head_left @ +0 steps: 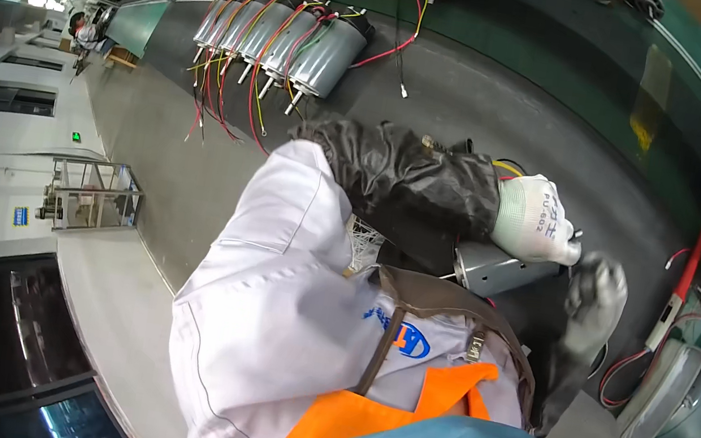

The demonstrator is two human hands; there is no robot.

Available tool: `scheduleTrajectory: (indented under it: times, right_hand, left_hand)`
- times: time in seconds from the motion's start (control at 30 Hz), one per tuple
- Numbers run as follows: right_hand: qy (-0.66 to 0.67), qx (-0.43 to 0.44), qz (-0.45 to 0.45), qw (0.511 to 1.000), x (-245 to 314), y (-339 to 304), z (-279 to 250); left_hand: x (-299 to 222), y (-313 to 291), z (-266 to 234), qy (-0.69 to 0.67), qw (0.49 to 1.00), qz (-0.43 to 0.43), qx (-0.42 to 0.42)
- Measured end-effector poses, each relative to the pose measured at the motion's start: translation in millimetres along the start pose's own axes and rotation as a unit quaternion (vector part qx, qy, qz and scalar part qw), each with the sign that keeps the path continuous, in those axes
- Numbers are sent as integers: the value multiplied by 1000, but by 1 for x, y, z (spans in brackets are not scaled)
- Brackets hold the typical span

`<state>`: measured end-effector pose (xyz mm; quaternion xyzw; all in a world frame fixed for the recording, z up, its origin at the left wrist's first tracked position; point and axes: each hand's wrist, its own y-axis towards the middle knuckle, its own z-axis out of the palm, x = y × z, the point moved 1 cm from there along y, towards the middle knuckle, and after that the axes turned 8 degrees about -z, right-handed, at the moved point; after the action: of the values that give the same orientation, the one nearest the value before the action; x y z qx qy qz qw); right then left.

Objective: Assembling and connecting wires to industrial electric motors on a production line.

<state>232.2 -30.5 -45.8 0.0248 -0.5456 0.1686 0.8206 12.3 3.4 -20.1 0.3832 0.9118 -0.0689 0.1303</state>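
A grey cylindrical motor (498,272) lies in front of my body, partly covered by my left arm and hand. My left hand (538,222), in a white knit glove with a dark sleeve guard, is closed at the motor's right end. A small dark tip shows at its fingertips; what it belongs to is hidden. Close beside it, my right hand (598,297) wears a greyish glove and is smeared by motion. Its fingers look curled in toward the same end, and what they hold cannot be made out.
Several grey motors (325,57) with coloured wires stand in a row on the dark bench (469,92), left of my hands. A red tool-like bar (689,279) and a grey bin (695,397) are at the right. A metal frame cart (95,197) stands beyond.
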Motion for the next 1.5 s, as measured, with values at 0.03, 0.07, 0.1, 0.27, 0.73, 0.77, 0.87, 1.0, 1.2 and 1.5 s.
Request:
scheduleTrajectory:
  times: [0.03,0.07,0.1,0.27,0.73,0.77,0.87,1.0,1.2,1.5]
  right_hand:
    - [-28,-14,-11,999,2,-14,1]
    - [-56,-29,-22,998,4,-20,1]
    - [-60,-36,-27,997,3,-17,-7]
    - [142,6,-10,990,-4,59,1]
    - [-778,-185,-49,598,-19,-138,-27]
    - [-777,-192,-37,598,-22,-145,-19]
    - [-774,-202,-14,600,-29,-154,-16]
    - [-634,-240,-71,731,-23,-163,-44]
    - [-330,-63,39,941,17,-96,-28]
    - [-560,39,200,803,53,-59,32]
  left_hand:
    - [1,-1,1,11,999,46,-12]
    - [2,-3,2,22,995,94,-23]
    - [3,0,-2,34,987,151,-33]
    - [-8,-6,4,28,996,84,21]
    - [23,50,3,-235,966,107,-28]
    - [19,52,4,-287,950,118,23]
    - [14,56,-12,-511,838,-127,144]
    - [36,53,2,-708,668,-186,137]
    - [41,54,12,-799,562,-195,91]
    - [55,35,1,-718,682,-132,53]
